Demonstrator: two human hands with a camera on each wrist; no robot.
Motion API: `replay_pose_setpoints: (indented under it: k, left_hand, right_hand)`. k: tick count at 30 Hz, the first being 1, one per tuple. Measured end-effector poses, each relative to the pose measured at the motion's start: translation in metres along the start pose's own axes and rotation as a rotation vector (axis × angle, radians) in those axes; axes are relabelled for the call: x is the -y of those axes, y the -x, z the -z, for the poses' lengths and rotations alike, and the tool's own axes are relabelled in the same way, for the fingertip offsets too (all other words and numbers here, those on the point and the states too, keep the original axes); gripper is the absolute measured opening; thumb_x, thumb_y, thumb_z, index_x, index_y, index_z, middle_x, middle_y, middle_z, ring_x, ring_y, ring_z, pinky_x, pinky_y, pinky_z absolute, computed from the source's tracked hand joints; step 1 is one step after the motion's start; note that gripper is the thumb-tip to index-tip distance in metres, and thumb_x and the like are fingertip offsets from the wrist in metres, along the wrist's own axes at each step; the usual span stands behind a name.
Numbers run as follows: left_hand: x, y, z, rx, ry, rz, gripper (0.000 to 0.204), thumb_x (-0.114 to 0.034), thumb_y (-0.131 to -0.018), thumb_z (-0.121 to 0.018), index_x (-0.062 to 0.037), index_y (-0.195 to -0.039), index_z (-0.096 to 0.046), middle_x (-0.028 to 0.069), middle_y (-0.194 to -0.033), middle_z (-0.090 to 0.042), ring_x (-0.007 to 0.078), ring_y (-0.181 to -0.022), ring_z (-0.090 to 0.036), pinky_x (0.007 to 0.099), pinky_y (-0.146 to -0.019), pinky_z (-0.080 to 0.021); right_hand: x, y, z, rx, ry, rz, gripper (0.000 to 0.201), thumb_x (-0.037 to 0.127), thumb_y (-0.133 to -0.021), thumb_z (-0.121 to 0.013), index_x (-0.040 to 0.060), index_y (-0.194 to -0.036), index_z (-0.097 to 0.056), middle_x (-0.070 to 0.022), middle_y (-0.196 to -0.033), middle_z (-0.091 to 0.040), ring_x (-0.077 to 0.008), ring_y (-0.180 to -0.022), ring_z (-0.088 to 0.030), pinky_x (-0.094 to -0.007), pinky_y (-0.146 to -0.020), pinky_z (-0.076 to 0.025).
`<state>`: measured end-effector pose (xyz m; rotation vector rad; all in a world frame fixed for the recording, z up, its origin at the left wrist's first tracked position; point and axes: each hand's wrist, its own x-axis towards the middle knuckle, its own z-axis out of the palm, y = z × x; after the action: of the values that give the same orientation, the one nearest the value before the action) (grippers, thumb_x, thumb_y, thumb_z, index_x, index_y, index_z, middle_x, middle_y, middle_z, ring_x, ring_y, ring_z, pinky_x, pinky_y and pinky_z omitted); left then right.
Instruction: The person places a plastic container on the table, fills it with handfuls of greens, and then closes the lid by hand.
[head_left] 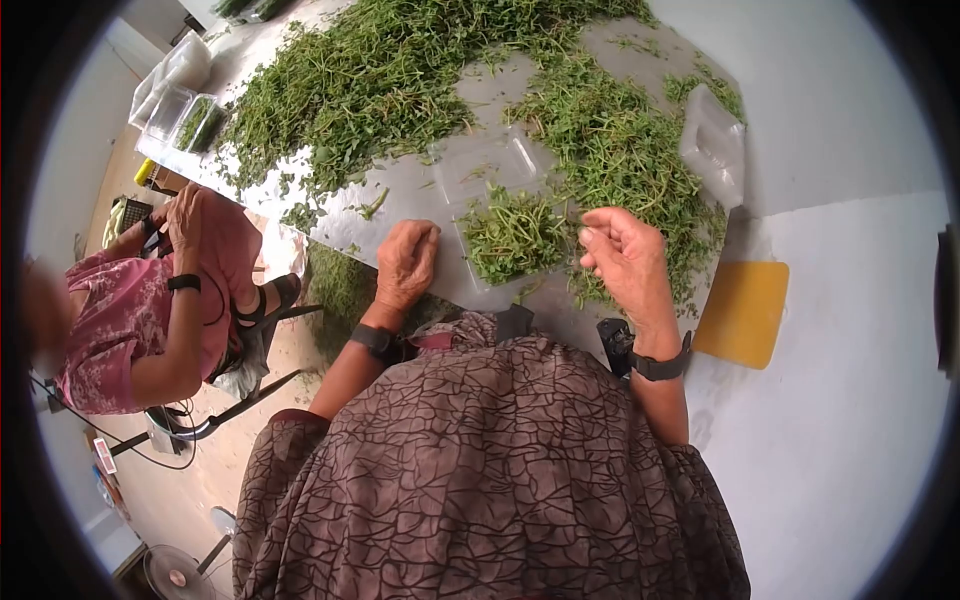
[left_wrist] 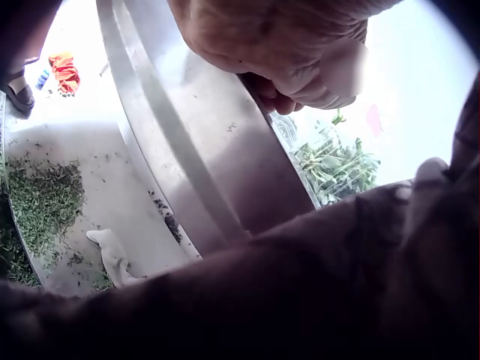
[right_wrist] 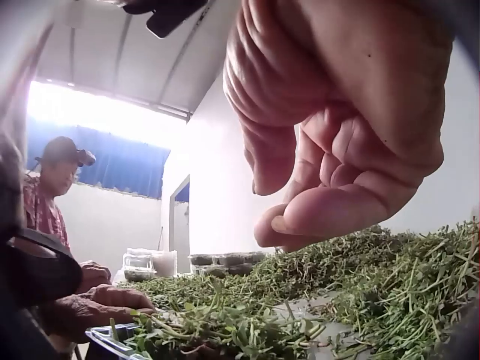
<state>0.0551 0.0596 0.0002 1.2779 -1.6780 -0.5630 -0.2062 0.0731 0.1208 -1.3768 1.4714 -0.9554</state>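
A clear plastic clamshell tray (head_left: 478, 172) lies open on the metal table (head_left: 400, 195), its near half filled with green herb sprigs (head_left: 515, 235). My left hand (head_left: 405, 262) rests knuckles-down on the table just left of the tray, fingers curled under and holding nothing I can see; the left wrist view shows that curled left hand (left_wrist: 285, 52) beside the tray's herbs (left_wrist: 334, 165). My right hand (head_left: 620, 250) hovers just right of the tray above loose herbs, fingers loosely curled, with no sprig visible. From the right wrist, the right hand (right_wrist: 300, 202) hangs over the herbs (right_wrist: 225, 326).
A big heap of loose herbs (head_left: 400, 70) covers the far table. An empty clear tray (head_left: 713, 145) lies at the right, a yellow board (head_left: 742, 312) beyond the table's edge. A person in pink (head_left: 150, 310) sits at the left near more trays (head_left: 185, 115). Herb scraps litter the floor (left_wrist: 45, 202).
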Motion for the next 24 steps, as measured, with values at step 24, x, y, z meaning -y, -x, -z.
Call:
replay_pose_setpoints:
  k: [24]
  left_hand:
    - [0.004, 0.004, -0.007, -0.03, -0.122, -0.058, 0.003, -0.002, -0.084, -0.057, -0.0037, -0.086, -0.056, 0.0126, -0.076, -0.057, 0.0312, -0.068, -0.056, 0.0373, -0.061, -0.045]
  right_hand:
    - [-0.069, -0.011, 0.079, -0.48, 0.477, -0.083, 0.021, 0.019, -0.081, -0.066, 0.0008, -0.091, -0.065, -0.0144, -0.065, -0.062, -0.0269, -0.055, -0.058, -0.0375, -0.056, -0.043]
